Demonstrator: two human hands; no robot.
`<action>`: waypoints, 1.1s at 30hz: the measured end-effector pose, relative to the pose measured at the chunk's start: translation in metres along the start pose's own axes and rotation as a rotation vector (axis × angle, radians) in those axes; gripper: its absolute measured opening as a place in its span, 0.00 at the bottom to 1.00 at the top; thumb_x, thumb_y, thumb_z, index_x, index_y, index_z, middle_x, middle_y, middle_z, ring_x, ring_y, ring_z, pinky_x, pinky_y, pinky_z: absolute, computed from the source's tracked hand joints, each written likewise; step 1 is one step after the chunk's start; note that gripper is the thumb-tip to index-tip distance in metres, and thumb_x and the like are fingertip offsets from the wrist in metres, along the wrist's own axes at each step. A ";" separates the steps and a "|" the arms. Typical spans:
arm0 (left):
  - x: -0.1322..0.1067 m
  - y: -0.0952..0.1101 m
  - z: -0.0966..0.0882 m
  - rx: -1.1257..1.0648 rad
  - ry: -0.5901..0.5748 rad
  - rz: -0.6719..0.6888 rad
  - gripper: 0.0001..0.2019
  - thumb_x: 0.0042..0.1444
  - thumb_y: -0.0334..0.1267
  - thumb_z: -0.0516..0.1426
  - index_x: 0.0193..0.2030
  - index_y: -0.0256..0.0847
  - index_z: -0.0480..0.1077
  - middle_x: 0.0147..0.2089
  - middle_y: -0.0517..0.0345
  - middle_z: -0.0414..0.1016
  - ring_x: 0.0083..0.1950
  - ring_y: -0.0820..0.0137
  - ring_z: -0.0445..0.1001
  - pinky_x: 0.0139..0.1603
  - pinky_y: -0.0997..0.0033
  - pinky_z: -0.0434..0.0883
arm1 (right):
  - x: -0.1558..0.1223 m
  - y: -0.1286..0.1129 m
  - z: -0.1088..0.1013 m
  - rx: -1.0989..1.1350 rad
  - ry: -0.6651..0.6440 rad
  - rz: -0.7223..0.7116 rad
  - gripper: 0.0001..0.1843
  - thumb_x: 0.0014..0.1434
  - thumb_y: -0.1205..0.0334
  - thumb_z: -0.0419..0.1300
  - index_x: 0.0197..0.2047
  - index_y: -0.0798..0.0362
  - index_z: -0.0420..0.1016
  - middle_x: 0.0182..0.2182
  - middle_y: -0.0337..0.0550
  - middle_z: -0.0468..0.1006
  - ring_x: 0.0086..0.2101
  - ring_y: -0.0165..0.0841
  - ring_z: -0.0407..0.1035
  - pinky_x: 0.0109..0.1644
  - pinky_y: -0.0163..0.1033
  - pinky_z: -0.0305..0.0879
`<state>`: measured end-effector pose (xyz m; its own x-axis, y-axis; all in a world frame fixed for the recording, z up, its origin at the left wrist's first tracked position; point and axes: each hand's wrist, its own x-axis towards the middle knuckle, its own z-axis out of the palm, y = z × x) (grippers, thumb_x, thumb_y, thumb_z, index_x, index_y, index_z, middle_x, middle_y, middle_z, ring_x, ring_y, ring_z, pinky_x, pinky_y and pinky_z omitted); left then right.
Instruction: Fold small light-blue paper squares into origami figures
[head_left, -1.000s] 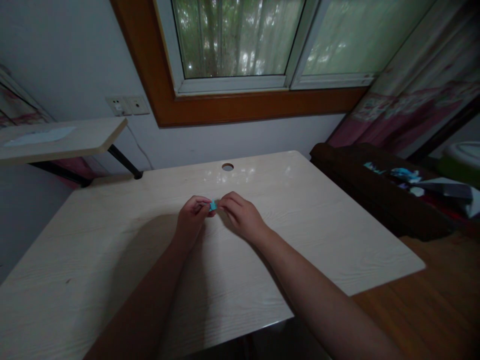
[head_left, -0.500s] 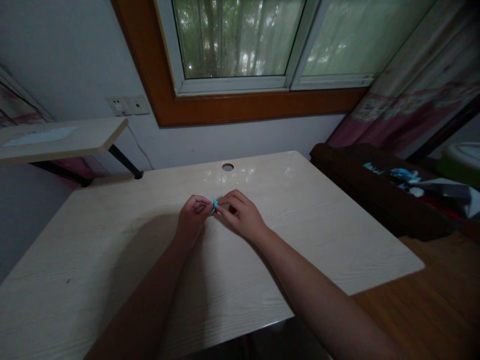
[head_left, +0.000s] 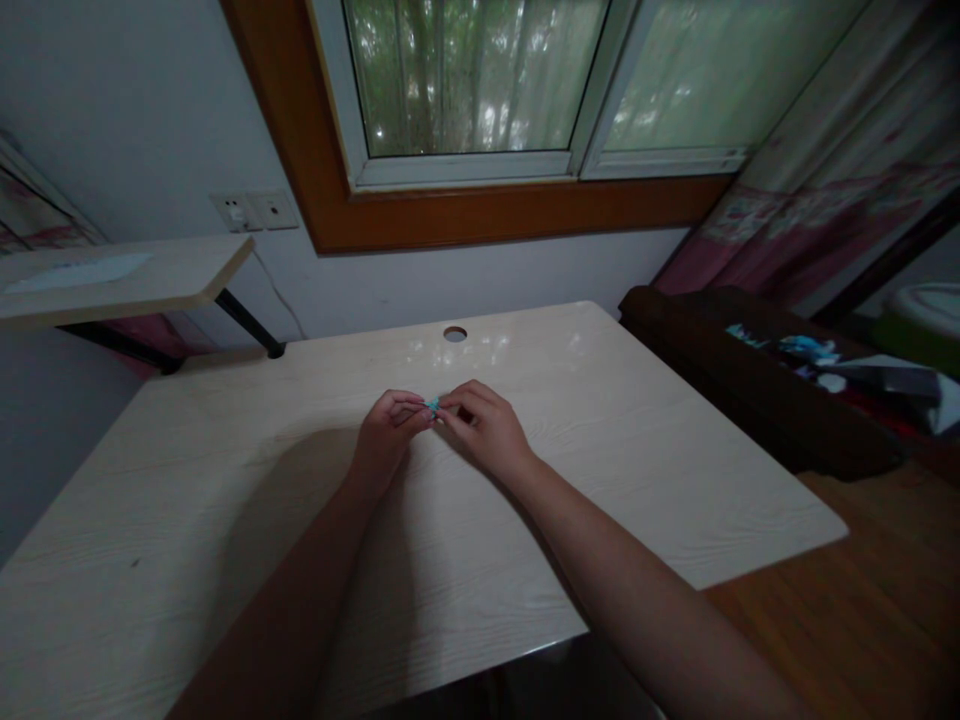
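A small turquoise piece (head_left: 433, 404) with pointed bits is pinched between my two hands, just above the middle of the desk (head_left: 637, 450). Thumb and fingertips of my left hand (head_left: 384, 430) close on its left side. From the right, my right hand (head_left: 484, 425) grips it with thumb and index finger. Fingers cover much of the piece, and it is too small for me to tell its kind.
Behind my hands the desk has a round cable hole (head_left: 455, 334). A raised shelf (head_left: 135, 275) on black legs stands at the back left. To the right, a dark brown sofa-like piece (head_left: 697, 340) carries turquoise and white items (head_left: 810, 350).
The turquoise piece has turned and shifted slightly right; its star-like outline shows less now. My left fingertips have moved a little right and the thumb reaches further along it.
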<state>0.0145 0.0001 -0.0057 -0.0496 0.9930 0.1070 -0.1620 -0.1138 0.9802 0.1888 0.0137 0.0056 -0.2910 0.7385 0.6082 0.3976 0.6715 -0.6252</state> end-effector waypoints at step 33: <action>-0.002 0.008 -0.004 0.317 -0.053 0.072 0.10 0.53 0.44 0.62 0.36 0.40 0.75 0.33 0.57 0.78 0.36 0.69 0.77 0.40 0.69 0.73 | 0.000 0.003 -0.005 -0.074 -0.075 -0.081 0.07 0.66 0.63 0.58 0.42 0.50 0.79 0.38 0.44 0.77 0.38 0.33 0.72 0.43 0.38 0.68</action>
<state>0.0095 -0.0029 0.0017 0.0028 0.9840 0.1781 0.1557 -0.1764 0.9719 0.1941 0.0156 0.0058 -0.3881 0.6863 0.6151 0.4326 0.7250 -0.5360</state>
